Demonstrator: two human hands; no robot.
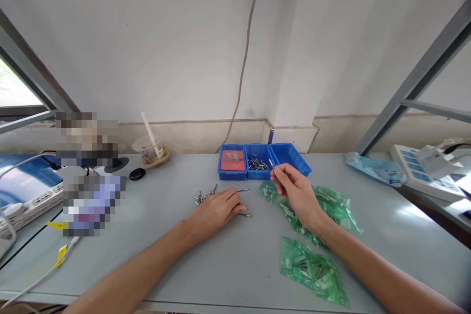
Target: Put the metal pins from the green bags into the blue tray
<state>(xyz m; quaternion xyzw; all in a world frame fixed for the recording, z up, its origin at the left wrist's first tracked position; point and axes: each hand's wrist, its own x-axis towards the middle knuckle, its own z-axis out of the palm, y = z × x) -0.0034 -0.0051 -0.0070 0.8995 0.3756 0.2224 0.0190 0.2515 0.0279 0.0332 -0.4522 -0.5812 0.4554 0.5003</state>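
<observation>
My left hand (217, 210) rests low on the table with its fingers curled over slim metal pins (246, 215). Pin ends stick out past the fingertips; how many the fingers grip is hidden. Behind that hand lies a loose cluster of similar pins (200, 198). My right hand (294, 191) is raised in front of the blue bins, thumb and fingers pinching one small metal pin (271, 163) that points up. Beneath and around the right hand are green plastic bags (312, 271) with metal pieces inside, and a smaller green bag (268, 191) lies to its left.
Three blue bins stand side by side near the wall: one with a pinkish-red packet (232, 161), one with metal pins (258, 163), and a right-hand bin (289, 154). A cup with a straw (149, 147), a black round lid (137, 174) and power strips (44, 197) are leftward; a blue packet (375, 168) is rightward.
</observation>
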